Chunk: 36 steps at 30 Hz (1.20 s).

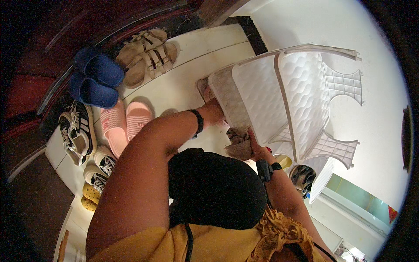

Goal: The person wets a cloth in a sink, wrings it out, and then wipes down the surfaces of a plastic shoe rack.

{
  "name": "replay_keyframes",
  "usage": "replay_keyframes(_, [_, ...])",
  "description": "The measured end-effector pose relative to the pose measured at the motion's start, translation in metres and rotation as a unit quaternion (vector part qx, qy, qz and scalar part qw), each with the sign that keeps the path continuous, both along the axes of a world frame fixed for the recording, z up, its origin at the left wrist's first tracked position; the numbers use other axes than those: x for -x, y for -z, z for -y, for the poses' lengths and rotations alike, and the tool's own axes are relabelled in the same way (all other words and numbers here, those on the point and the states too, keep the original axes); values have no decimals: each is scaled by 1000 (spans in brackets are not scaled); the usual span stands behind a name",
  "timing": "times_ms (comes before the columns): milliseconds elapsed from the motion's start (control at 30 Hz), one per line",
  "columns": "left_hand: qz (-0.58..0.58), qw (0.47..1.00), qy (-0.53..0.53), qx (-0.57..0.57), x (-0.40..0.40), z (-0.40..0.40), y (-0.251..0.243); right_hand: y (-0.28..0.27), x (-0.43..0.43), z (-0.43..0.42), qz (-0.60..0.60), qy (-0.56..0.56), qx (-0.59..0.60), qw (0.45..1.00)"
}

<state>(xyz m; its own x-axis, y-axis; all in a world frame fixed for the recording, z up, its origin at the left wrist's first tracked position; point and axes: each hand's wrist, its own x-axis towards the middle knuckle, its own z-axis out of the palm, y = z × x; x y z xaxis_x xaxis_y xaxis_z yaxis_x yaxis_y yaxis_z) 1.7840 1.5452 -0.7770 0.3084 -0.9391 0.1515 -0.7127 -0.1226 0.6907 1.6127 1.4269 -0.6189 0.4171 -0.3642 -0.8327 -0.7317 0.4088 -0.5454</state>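
A white plastic shoe rack [258, 95] with wavy-patterned shelves stands tilted in my view, against the white wall. My left hand [214, 111] reaches in at the rack's lowest end, with its fingers partly hidden by a shelf panel. Grey-brown dirt covers the lowest shelf [229, 98]. Beside that shelf's near edge, my right hand [258, 145] holds a crumpled grey-brown cloth [238, 145]. Its fingers are largely covered from view.
Blue slippers [98, 95], beige strapped sandals [147, 59], pink slides [113, 127], black-and-white sneakers [78, 134] and yellow clogs [90, 196] line the tiled floor at left. Dark shoes [302, 178] sit below the rack at right. A dark red door [29, 88] borders the left.
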Motion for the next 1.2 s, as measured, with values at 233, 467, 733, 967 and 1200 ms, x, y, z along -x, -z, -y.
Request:
replay_keyframes(233, [-831, 544, -65, 97, 20, 34, 58, 2, 0, 0, 93, -77, 79, 989])
replay_keyframes(467, [-423, 898, 92, 79, -8, -25, -13, -8, -3, 3, -10, -101, 29, 994])
replay_keyframes(733, [96, 994, 26, 43, -15, -72, -44, -3, -21, 35, -53, -204, 135, 968])
replay_keyframes(967, [196, 949, 241, -41, -62, -115, -128, 36, 6, 99, 85, -369, 270, 885])
replay_keyframes(1200, [181, 970, 153, -51, -97, -201, -192, -15, -17, 81, -1, -520, 350, 779])
